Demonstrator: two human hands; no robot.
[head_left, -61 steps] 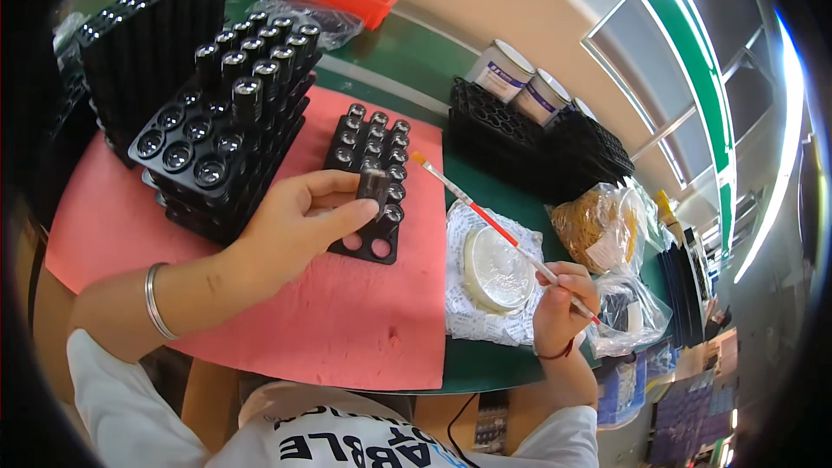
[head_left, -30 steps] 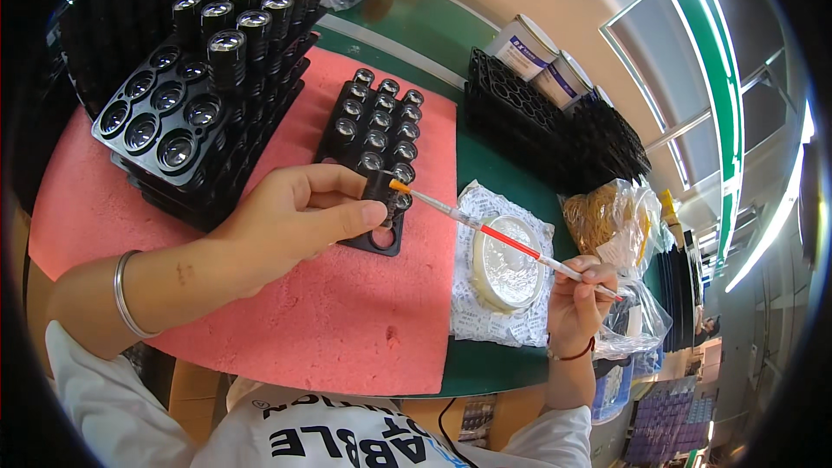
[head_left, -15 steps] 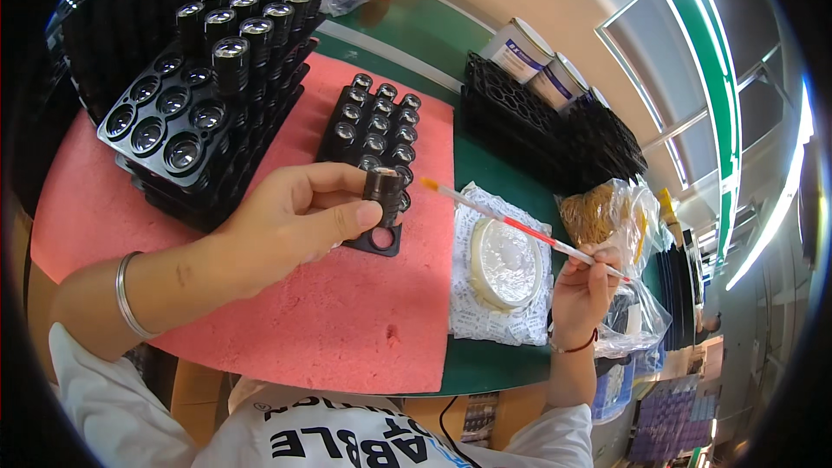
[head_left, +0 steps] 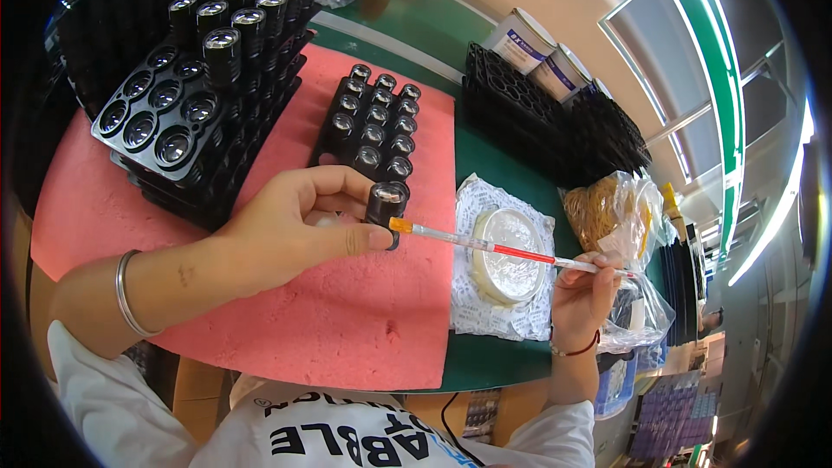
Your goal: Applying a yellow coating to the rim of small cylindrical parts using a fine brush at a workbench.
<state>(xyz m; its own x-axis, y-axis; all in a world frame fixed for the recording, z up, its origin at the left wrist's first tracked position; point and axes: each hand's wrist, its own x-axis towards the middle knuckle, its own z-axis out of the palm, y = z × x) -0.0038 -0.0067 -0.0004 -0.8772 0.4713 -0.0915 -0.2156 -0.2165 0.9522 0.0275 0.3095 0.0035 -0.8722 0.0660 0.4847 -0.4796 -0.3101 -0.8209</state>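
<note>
The left hand (head_left: 290, 230) grasps 1 small black cylinder (head_left: 386, 206) between thumb and fingers, just above the pink mat (head_left: 347, 329) and in front of the small black tray (head_left: 368, 121) of similar cylinders. The cylinder stands nearly upright, its long axis vertical, and its open glassy end points up toward the camera.

The right hand (head_left: 582, 295) is closed around the far end of a thin brush (head_left: 494, 245), like one holds a pen. The brush is long and clear with a red band, and its long axis runs almost level, from the right hand at the right side toward the left. Its orange tip points left and touches, or nearly touches, the side of the cylinder near the top rim; I cannot tell which. So the cylinder lies to the left of the right hand, at the whole length of the brush away. Under the brush, between the 2 hands, a round dish (head_left: 510, 253) sits on a white printed bag (head_left: 485, 312).
</note>
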